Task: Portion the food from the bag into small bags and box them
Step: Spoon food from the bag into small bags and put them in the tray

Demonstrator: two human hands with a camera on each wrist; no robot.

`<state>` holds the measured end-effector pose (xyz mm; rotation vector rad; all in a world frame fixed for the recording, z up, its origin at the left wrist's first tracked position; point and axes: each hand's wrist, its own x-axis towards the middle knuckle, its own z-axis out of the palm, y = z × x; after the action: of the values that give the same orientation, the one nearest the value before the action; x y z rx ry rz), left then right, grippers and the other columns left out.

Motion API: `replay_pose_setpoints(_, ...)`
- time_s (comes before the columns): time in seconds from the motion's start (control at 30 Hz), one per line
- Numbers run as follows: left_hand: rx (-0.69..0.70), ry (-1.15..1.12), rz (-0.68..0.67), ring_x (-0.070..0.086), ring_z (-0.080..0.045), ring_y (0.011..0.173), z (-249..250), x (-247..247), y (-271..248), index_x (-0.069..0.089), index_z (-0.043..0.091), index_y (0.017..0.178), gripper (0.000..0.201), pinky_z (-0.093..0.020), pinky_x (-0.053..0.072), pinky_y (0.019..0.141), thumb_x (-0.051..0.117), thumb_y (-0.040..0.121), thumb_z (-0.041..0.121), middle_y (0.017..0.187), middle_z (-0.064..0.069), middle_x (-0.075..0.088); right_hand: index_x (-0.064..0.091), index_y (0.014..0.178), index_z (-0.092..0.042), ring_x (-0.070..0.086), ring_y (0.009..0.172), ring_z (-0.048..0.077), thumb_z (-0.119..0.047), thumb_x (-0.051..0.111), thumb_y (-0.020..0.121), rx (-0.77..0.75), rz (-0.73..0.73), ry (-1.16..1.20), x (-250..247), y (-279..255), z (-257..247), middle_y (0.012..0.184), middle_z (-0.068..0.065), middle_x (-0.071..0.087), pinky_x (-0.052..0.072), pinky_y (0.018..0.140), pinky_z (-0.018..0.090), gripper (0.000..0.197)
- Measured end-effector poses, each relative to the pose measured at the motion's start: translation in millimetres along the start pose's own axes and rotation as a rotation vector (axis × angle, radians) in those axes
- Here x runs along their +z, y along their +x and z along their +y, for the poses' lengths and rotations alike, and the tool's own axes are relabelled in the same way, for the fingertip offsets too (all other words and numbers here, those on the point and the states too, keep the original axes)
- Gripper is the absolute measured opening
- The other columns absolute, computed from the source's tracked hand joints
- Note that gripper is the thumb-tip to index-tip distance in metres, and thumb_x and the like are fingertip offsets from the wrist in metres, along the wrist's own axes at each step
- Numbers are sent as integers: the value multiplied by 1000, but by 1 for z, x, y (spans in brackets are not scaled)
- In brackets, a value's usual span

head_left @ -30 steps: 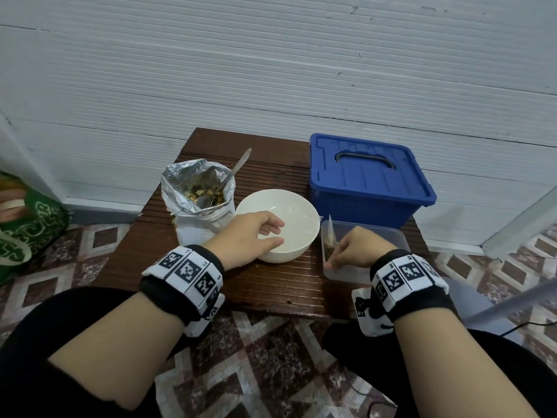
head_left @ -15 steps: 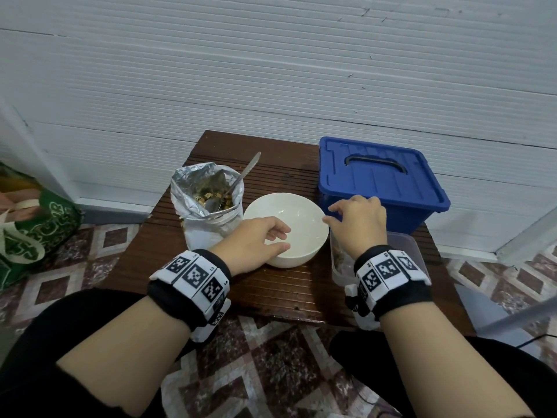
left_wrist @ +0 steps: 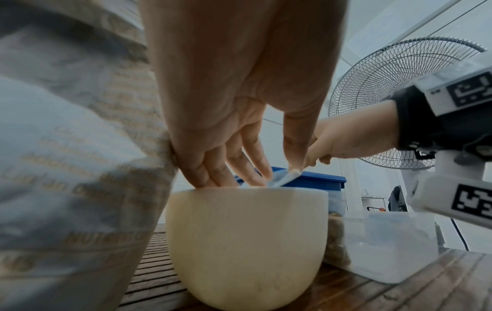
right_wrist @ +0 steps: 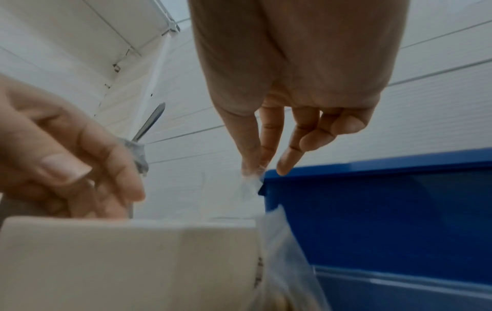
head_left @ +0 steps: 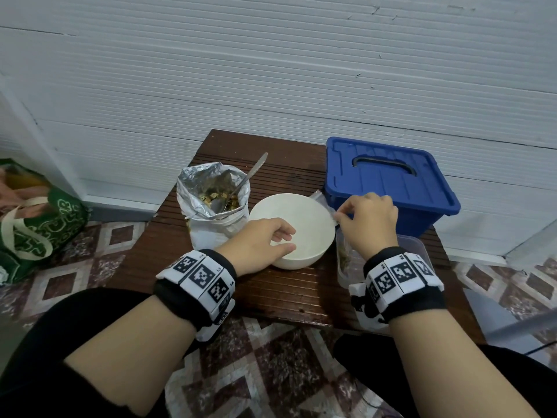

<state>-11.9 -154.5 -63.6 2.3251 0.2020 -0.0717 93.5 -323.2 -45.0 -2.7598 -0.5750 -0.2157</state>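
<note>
Seated view, nearest to farthest. The left hand (head_left: 259, 242) is resting on the near rim of the white bowl (head_left: 304, 218), its fingers loosely curled over the edge and reaching inside; whether they are gripping the rim or only lying on it cannot be told.

Just right of the bowl, a clear tub (head_left: 416, 251) is sitting on the table (head_left: 289, 294), with a filled small bag (head_left: 343, 254) standing at its left end.

The right hand (head_left: 367, 218), which a second ago was low in the tub, has risen and is now hanging between the bowl and the blue box (head_left: 388, 182). Its thumb and forefinger (right_wrist: 269, 147) are pinching a thin clear film (right_wrist: 250, 187), seemingly the lip of a small bag; the other fingers are curled clear of it. Whether this film is the filled bag's own top or a fresh empty bag cannot be told.

Behind the bowl, the foil bag (head_left: 214, 206) is standing open with the food showing inside and a spoon (head_left: 241, 185) left in it. The blue box is sitting at the back right with its lid on.

Reading: the shift from the tub to a pinch on film suggests one portion is stowed and another bag is being handled. Scooping and boxing are still to be done.
</note>
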Motion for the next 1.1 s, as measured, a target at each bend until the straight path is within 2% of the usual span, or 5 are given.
replay_pose_setpoints(0.13,-25,-68,48,53,-5,107,7,-1,-3,48,17,136,44,-13,35,88,53,96,36,116,7,58,64,79,-29,53,95,21,-32,63,88,-6,31,282,-11,4,2,87,-8,65,38,88,37,10)
replay_pose_setpoints(0.27,-60,-238,163,52,-9,113,14,-3,-1,32,11,146,58,-21,34,95,43,98,41,126,0,59,67,77,-25,51,70,2,-22,69,85,-59,-128,593,-18,-4,-6,78,-12,63,40,65,14,9)
replay_pose_setpoints(0.43,-53,-438,304,67,-10,87,13,-2,3,60,19,97,5,-32,52,88,58,94,22,96,2,69,68,80,-23,52,73,4,-19,70,84,-74,-228,604,-9,-10,-6,82,-9,66,38,65,15,7)
replay_pose_setpoints(0.9,47,-219,297,57,7,68,13,0,-2,61,25,71,19,-11,46,69,79,77,24,73,14,64,69,83,-23,54,76,2,-21,67,87,-79,-145,761,-8,-12,-15,80,-11,64,41,73,20,5)
replay_pose_setpoints(1.1,160,-337,281,61,2,82,14,-6,-7,65,31,106,35,-15,48,77,80,75,27,86,12,66,70,87,-21,60,84,21,-18,63,90,-90,-139,808,-9,-9,-12,86,8,68,48,79,29,8)
